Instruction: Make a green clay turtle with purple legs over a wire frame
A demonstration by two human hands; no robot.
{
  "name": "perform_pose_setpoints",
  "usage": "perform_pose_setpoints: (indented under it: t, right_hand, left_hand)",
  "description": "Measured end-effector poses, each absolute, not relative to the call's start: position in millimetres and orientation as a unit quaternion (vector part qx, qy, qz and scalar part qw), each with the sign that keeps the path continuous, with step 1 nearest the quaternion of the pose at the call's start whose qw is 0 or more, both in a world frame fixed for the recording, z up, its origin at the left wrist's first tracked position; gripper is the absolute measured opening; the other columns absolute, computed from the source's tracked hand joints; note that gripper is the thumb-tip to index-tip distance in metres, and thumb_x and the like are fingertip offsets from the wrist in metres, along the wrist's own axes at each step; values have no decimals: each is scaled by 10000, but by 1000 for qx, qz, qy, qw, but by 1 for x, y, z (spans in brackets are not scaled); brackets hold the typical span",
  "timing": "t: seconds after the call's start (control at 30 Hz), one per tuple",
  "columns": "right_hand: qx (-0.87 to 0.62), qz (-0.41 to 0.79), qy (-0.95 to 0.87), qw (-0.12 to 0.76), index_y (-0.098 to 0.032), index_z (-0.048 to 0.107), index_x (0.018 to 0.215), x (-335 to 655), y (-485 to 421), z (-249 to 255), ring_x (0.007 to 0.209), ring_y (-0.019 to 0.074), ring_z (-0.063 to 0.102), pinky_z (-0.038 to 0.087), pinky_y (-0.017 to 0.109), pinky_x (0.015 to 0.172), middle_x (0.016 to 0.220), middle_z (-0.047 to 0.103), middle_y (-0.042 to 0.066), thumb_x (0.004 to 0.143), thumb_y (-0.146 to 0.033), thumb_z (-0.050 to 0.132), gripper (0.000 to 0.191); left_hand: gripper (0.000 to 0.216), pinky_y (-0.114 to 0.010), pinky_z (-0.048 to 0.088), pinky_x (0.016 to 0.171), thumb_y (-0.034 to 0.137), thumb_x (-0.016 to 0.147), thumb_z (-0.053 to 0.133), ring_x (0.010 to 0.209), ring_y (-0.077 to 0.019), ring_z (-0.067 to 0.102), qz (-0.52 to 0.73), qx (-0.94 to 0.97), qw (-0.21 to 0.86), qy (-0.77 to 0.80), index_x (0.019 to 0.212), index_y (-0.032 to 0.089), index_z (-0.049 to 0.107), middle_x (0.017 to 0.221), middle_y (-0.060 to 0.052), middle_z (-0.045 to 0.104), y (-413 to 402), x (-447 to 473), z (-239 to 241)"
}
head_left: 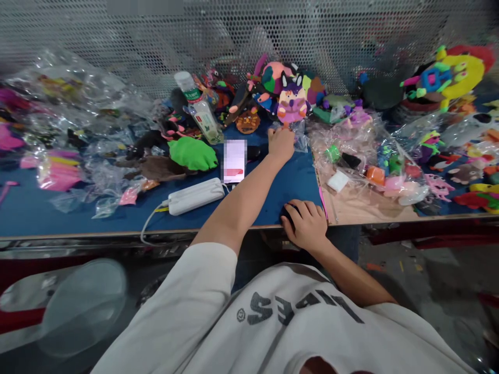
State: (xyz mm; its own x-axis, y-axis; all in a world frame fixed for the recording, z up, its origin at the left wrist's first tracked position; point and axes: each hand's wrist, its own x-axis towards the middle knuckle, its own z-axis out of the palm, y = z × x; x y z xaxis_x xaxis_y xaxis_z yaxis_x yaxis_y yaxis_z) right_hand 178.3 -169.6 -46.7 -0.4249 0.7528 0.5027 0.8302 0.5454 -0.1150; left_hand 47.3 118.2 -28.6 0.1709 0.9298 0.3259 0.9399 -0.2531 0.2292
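Observation:
My left hand (281, 144) is stretched far over the table, its fingers closed at the lower end of a colourful clay animal figure (292, 104). This figure has dark pointed ears, a purple body and a pink base, and it stands upright. Crumpled clear plastic (301, 136) lies beside that hand. Near the table's front edge, my right hand (306, 223) is curled over a small dark rounded lump (290, 212), mostly hidden under the fingers. A lit phone (235, 161) lies left of my left forearm.
A white power strip (197, 196) with a cable lies along the front. Behind it are a green clay piece (193, 153) and a plastic bottle (200, 111). Bagged clay pieces (376, 174) cover the wooden board (351, 210) at right. A perforated metal screen (249, 31) stands behind.

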Motion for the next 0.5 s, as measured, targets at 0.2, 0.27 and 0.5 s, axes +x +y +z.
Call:
perform_pose_setpoints:
  t: [0.2, 0.27, 0.5]
  right_hand:
    - [-459, -63, -837, 291, -224, 709, 1423, 184, -170, -66, 1227, 340, 677, 484, 512, 917, 1453, 753, 115, 1060, -384, 693, 396]
    - [-419, -30, -839, 347, -227, 739, 1366, 187, -181, -91, 1238, 342, 687, 518, 522, 947, 1404, 757, 145, 1033, -306, 714, 343]
    - [-344, 64, -896, 275, -230, 754, 1262, 168, -232, -155, 1073, 199, 745, 658, 361, 944, 1261, 761, 54, 1073, -471, 729, 307]
  left_hand:
    - [384, -652, 317, 1235, 134, 1022, 480, 1426, -402, 554, -238, -755, 30, -610, 1231, 176, 799, 1474, -197, 679, 103, 44, -24]
    - [459, -654, 289, 1261, 104, 1008, 444, 1380, -383, 588, -232, -747, 29, -623, 1356, 187, 732, 1403, -191, 723, 100, 42, -22]
    - [365, -651, 291, 1272, 309, 1090, 451, 1428, -391, 551, -234, -734, 50, -635, 1386, 224, 646, 1430, -164, 733, 99, 38, -21]
